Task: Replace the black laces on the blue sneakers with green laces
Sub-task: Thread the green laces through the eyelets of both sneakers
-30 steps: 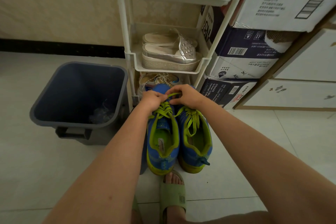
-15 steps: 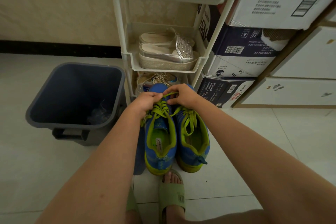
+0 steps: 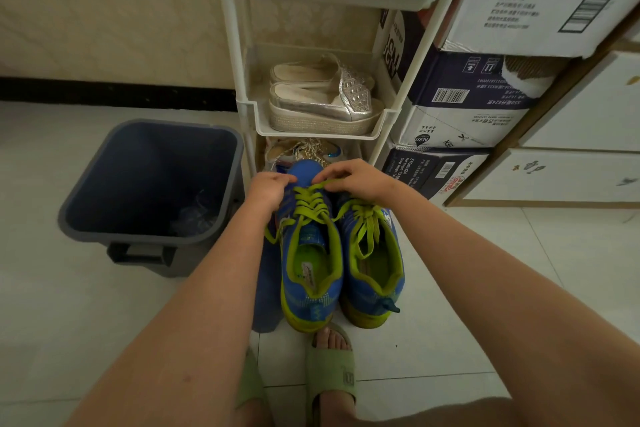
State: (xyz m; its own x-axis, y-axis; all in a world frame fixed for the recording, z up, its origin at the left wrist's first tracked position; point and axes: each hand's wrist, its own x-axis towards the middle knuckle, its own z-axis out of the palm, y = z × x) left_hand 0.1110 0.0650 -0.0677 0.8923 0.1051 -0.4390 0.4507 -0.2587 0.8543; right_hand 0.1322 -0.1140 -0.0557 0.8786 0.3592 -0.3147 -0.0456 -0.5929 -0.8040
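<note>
Hands have eased apart since a moment ago, and a short run of lace now shows between them where they were nearly touching before.

Working down in size: pale tiled floor [image 3: 450,340] underneath everything. At the right, a stack of printed cardboard boxes [image 3: 467,107] leans against a white cabinet [image 3: 571,177]. Centre, a white plastic shelf rack [image 3: 230,28], with a pair of silver platform slip-ons [image 3: 325,107] lying in its middle tray. At the left, a dark grey-blue plastic waste bin [image 3: 145,240] stands just beside the rack.

Now the pair itself: the left blue mesh sneaker with yellow-green trim [image 3: 311,274] and the right blue mesh sneaker [image 3: 375,274] stand on the floor side by side, touching, toes toward the rack, heels toward the person. Both are laced in green. Just behind the heels, a foot in a sage-green rubber slide sandal [image 3: 330,371].

And the hands, both over the left shoe's toe end. The left hand [image 3: 268,189] has its fingers curled down, grip closed on the lime-green lace [image 3: 320,185] at the lowest eyelets. The right hand [image 3: 353,178] has its grip pinched on the same lace from the other side, the strand pulled taut between them. The right shoe's lace ends hang loose into its opening.
</note>
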